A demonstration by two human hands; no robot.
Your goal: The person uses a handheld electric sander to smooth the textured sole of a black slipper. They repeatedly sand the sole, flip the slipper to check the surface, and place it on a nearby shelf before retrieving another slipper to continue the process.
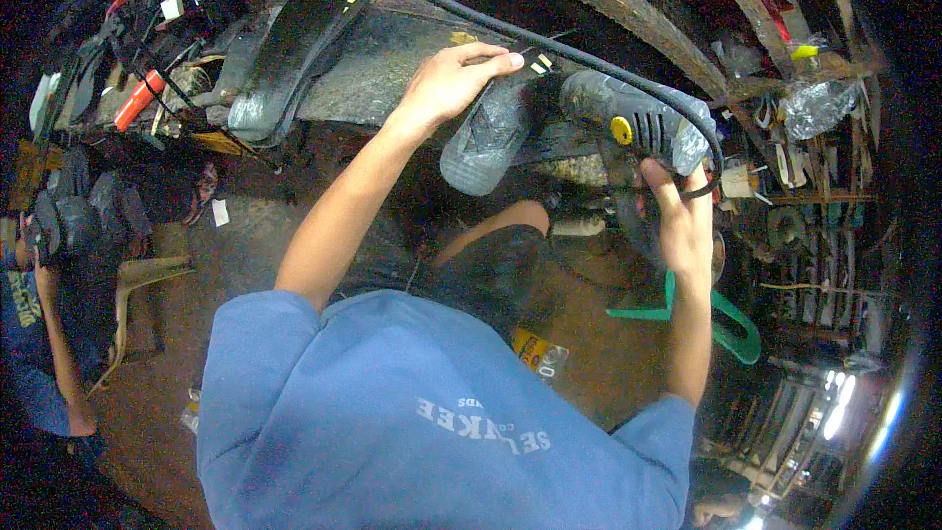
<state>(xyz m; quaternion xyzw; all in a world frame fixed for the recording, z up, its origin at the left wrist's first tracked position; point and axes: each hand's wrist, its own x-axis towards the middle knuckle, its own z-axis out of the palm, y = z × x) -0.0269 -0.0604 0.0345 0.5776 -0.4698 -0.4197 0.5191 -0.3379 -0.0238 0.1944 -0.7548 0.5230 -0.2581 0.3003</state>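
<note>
My right hand is wrapped round the handle of a grey heat gun with a yellow dial and dark vent slots. The gun lies level, its nozzle end pointing left toward a dark shoe sole. At the sole's upper left edge is my left hand, its thumb and fingers pinched together on it. The sole is tilted, its rounded grey end toward me, and small pale marks show near its far end. Part of the grip is hidden behind the fingers.
A black cable crosses above the bench to the gun's back. More dark soles lie at left, near an orange-red object. A green plastic piece sits below my right forearm. Another person's arm shows far left.
</note>
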